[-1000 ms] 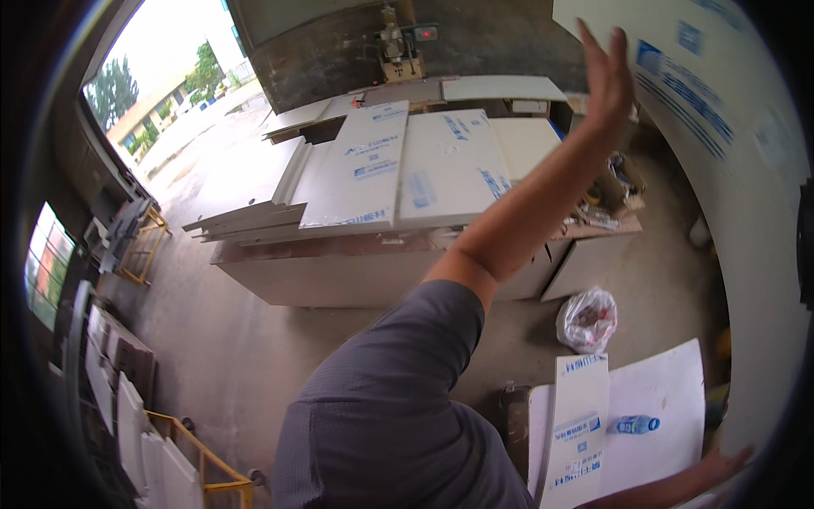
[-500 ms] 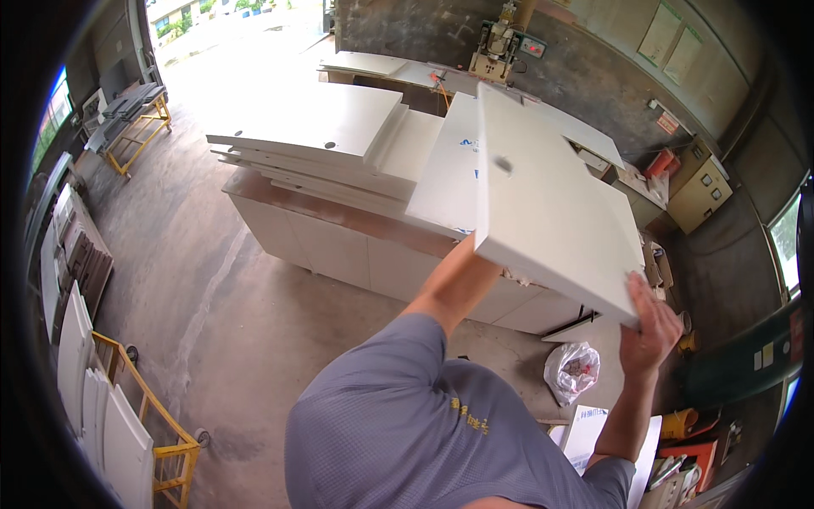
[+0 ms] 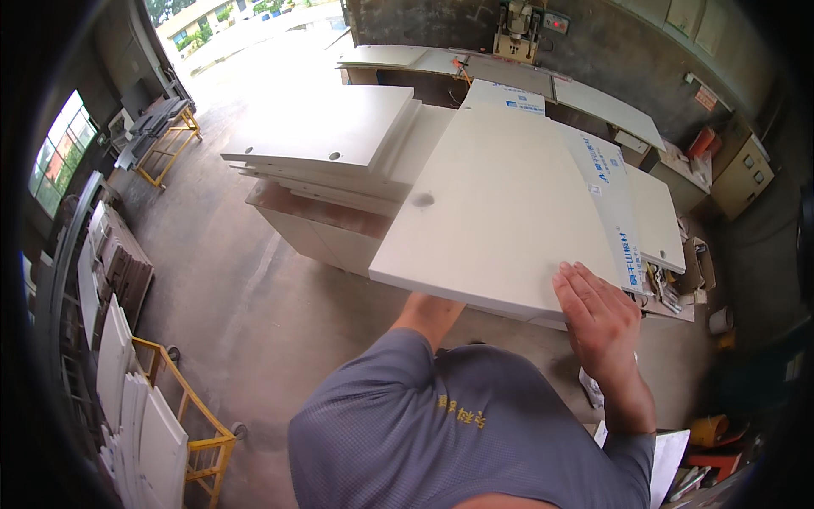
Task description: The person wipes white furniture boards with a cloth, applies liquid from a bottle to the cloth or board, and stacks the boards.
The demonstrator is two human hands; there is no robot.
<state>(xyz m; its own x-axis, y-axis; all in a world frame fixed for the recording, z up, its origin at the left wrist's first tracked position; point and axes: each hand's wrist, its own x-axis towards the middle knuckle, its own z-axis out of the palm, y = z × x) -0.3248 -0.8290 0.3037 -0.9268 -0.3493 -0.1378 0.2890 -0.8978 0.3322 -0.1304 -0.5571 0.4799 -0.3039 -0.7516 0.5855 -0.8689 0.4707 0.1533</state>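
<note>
Panel (image 3: 500, 204) reaches out over the worktop (image 3: 297, 206), right of the stack (image 3: 318, 127), its near edge jutting toward you. Your right hand (image 3: 599, 324) lays straight fingers on its top by that edge, likely to steady it; with the thumb hidden, I cannot tell whether it grips. Your left forearm (image 3: 430, 317) goes underneath, probably to bear weight, but that hand's hold is out of sight.
</note>
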